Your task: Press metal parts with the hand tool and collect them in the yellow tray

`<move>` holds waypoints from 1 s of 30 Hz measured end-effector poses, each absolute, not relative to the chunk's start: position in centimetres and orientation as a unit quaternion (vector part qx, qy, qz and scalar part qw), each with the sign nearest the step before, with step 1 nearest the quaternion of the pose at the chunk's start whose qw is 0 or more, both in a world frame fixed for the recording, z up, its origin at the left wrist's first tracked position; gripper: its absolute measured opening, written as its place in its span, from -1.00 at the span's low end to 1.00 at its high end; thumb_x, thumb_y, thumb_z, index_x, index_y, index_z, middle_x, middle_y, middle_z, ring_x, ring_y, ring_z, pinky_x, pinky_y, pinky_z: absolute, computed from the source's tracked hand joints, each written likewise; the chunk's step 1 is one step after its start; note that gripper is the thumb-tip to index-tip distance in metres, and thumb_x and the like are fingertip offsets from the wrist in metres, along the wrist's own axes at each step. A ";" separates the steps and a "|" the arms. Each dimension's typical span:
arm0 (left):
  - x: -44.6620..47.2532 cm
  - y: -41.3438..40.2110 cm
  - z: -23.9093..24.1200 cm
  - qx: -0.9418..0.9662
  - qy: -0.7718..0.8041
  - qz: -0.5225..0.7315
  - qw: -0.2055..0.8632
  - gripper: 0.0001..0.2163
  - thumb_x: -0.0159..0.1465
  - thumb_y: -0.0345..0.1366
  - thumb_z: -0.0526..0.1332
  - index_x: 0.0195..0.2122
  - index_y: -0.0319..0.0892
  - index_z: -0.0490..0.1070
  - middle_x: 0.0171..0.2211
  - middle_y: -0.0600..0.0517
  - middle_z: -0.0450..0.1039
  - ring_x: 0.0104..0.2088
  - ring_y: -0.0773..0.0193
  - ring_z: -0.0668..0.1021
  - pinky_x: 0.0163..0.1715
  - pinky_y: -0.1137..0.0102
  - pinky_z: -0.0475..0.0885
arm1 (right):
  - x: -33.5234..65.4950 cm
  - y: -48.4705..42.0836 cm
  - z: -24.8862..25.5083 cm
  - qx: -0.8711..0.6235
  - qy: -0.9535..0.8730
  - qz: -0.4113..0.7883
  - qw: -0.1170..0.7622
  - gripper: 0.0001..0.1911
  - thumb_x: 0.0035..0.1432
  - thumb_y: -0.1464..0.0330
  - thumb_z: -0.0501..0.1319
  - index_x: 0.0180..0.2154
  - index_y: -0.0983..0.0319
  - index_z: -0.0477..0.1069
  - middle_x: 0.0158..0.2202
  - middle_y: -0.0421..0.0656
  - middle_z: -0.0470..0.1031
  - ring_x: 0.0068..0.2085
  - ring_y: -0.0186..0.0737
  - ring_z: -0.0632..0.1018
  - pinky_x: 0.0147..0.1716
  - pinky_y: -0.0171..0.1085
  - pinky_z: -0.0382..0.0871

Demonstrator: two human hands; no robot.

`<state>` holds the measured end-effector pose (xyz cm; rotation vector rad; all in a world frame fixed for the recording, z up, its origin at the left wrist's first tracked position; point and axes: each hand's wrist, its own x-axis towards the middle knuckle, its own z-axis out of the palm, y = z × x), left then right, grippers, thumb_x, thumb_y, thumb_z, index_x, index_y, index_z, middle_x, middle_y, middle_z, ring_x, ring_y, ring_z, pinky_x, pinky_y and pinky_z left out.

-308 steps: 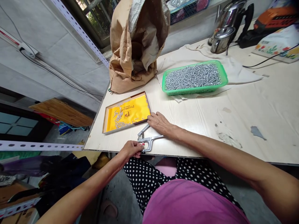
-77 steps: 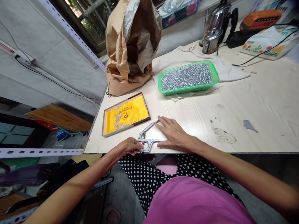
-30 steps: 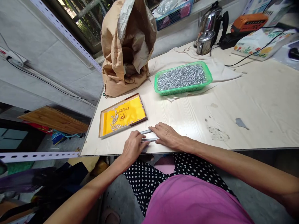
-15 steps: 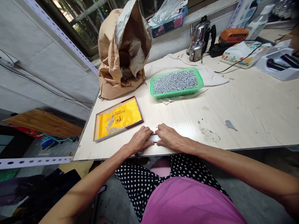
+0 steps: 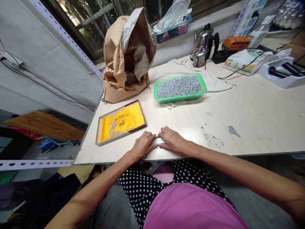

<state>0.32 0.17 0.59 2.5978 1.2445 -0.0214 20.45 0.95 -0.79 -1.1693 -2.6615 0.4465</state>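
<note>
Near the front edge of the table, my left hand [image 5: 144,143] and my right hand [image 5: 173,141] both grip a flat silver metal bar [image 5: 157,141]. Only a short stretch of it shows between my fingertips; my palms cover much of the rest. My fingers are bent over its far side, with the thumbs on the near side. To the left of my hands lies a shallow cardboard tray [image 5: 97,135] with a yellow lining [image 5: 131,116] and small silver pins scattered on it. Beyond my hands, a green plastic basket [image 5: 181,99] is filled with small silver screw-like pieces.
A large brown paper bag [image 5: 113,76] stands open at the back left. Metal pots [image 5: 200,57], an orange battery pack [image 5: 235,43] and a white holder [image 5: 274,81] stand at the back right. A grey scrap [image 5: 233,130] lies on the table [image 5: 257,117].
The view has shifted slightly. My hands keep their grip on the metal bar in nearly the same place, and a bit of metal now shows beyond the left hand.
</note>
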 end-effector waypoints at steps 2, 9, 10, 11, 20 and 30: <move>0.3 -1.3 0.0 0.886 0.449 0.042 0.111 -0.63 0.31 -0.15 0.19 0.08 -0.20 0.31 0.03 -0.16 0.39 0.04 0.05 0.41 0.02 0.12 0.39 | 21.3 1.6 -0.8 -0.381 -0.905 0.150 0.117 -0.55 0.14 0.09 0.28 -0.13 0.34 0.45 -0.16 0.02 0.43 -0.13 -0.06 0.39 -0.15 -0.17 0.25; 2.5 -7.4 -3.2 0.869 0.462 0.142 0.103 -0.56 0.36 -0.24 0.13 0.25 -0.16 0.17 0.25 -0.20 0.24 0.31 -0.02 0.19 0.21 -0.09 0.21 | 21.7 3.6 -1.9 -0.422 -0.893 0.113 0.112 -0.82 0.28 0.33 0.15 -0.22 0.28 0.47 -0.19 -0.05 0.46 -0.14 -0.11 0.38 -0.22 -0.22 0.16; 2.8 -7.8 -3.4 0.867 0.464 0.147 0.111 -0.57 0.37 -0.24 0.11 0.24 -0.14 0.18 0.23 -0.19 0.27 0.31 -0.01 0.20 0.21 -0.12 0.20 | 21.5 4.0 -2.1 -0.423 -0.893 0.103 0.112 -0.85 0.27 0.35 0.16 -0.23 0.28 0.46 -0.19 -0.05 0.47 -0.13 -0.11 0.38 -0.22 -0.22 0.15; 3.1 -8.0 -3.5 0.865 0.463 0.152 0.120 -0.60 0.37 -0.23 0.10 0.23 -0.13 0.21 0.21 -0.18 0.30 0.30 0.00 0.23 0.22 -0.14 0.18 | 21.4 4.5 -2.2 -0.423 -0.894 0.095 0.110 -0.86 0.26 0.36 0.16 -0.24 0.27 0.46 -0.19 -0.06 0.47 -0.13 -0.11 0.38 -0.22 -0.21 0.14; 3.3 -7.8 -3.0 0.861 0.452 0.172 0.158 -0.57 0.34 -0.11 0.13 0.15 -0.23 0.29 0.16 -0.23 0.35 0.25 -0.04 0.30 0.21 -0.09 0.23 | 16.2 4.6 0.8 -0.317 -0.940 0.076 0.098 -0.87 0.23 0.38 0.20 -0.19 0.17 0.50 -0.16 -0.08 0.47 -0.12 -0.08 0.36 -0.26 -0.17 0.10; -2.1 -9.5 1.0 0.884 0.381 0.267 0.042 -0.84 0.34 -0.33 0.12 -0.15 -0.14 0.48 -0.27 -0.07 0.57 -0.27 0.23 0.58 -0.27 0.36 0.53 | 8.8 2.5 -2.7 -0.062 -0.986 0.096 0.117 -0.90 0.17 0.39 0.22 -0.40 0.22 0.44 -0.32 -0.09 0.45 -0.16 -0.09 0.36 -0.28 -0.16 0.19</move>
